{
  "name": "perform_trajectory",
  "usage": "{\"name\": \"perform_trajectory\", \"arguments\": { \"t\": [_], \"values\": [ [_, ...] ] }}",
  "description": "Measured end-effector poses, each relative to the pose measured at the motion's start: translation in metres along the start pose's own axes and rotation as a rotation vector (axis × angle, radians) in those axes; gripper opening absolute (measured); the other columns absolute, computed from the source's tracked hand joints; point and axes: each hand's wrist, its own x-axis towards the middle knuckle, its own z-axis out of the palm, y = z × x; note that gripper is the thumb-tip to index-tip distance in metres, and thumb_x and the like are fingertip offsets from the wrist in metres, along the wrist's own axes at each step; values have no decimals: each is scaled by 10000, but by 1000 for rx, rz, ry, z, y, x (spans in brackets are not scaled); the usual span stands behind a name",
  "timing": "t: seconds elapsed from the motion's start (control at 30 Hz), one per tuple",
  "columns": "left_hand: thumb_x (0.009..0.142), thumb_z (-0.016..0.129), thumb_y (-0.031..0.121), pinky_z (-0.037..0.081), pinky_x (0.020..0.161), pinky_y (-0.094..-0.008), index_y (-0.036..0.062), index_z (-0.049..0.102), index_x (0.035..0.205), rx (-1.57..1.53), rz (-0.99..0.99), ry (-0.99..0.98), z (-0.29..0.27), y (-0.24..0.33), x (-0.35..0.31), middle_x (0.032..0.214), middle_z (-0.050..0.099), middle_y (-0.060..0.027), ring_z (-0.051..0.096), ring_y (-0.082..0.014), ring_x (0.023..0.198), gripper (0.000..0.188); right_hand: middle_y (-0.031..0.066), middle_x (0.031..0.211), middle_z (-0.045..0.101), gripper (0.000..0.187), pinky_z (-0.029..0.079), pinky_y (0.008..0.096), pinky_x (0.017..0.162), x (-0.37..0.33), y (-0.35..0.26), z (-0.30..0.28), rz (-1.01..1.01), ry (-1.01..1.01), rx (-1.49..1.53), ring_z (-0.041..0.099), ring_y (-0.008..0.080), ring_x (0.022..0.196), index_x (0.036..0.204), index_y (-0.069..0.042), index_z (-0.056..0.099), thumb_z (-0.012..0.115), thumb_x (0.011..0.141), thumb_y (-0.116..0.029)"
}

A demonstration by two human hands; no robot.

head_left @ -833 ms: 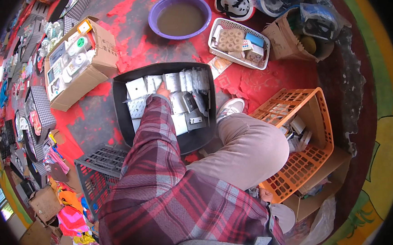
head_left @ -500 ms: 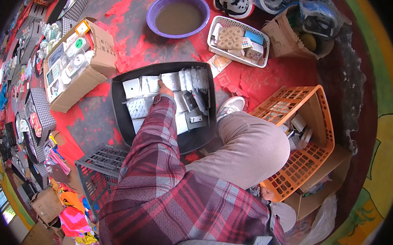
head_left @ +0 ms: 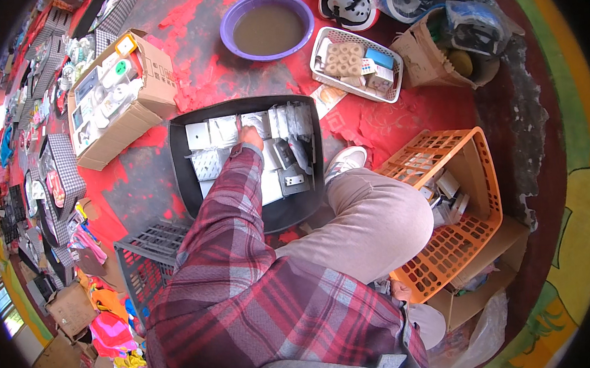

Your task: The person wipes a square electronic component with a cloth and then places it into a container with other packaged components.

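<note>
My left hand [head_left: 250, 135] reaches into a black bin [head_left: 182, 171] on the floor in front of me. Its fingers are curled at the near edge of a plastic-wrapped white box [head_left: 257, 121] in the far row; the fingertips are partly hidden. White boxes [head_left: 207, 164] fill the bin in rows, with clear-wrapped packets [head_left: 297, 119] at its far right. A grey piece with white sockets [head_left: 295, 180] lies nearer. Low on the right, my right hand [head_left: 401, 291] is beside the lower corner of a tilted orange basket [head_left: 444, 255]; most of its fingers are hidden.
A purple basin [head_left: 228, 41] of murky water stands beyond the bin. At far right are a white basket [head_left: 315, 63] and a torn carton [head_left: 423, 59]. An open carton [head_left: 124, 131] of white electrical goods sits left, and a grey crate [head_left: 133, 264] stands by my left arm.
My left hand has shifted slightly nearer and to the right, its fingers more curled by the wrapped white box. My right hand stays by the orange basket.
</note>
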Motion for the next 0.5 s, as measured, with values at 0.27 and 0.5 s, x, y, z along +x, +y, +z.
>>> {"name": "perform_trajectory", "arguments": {
  "t": [0.27,0.5],
  "values": [
    [764,619,443,419,883,-380,9,557,1093,-673,-66,131,3,25,-10,1088,565,-206,532,-336,1032,549,-79,553,421,339,267,198,449,-2,-2,1,-104,-41,27,345,22,507,510,-76,480,587,831,-68],
    [668,663,566,444,798,-390,-52,602,990,-694,-176,-173,-7,30,-10,957,617,-227,592,-326,915,699,-80,541,424,349,295,193,455,3,10,-2,-102,-61,60,351,26,500,501,-76,477,594,830,-63]
  ]
}}
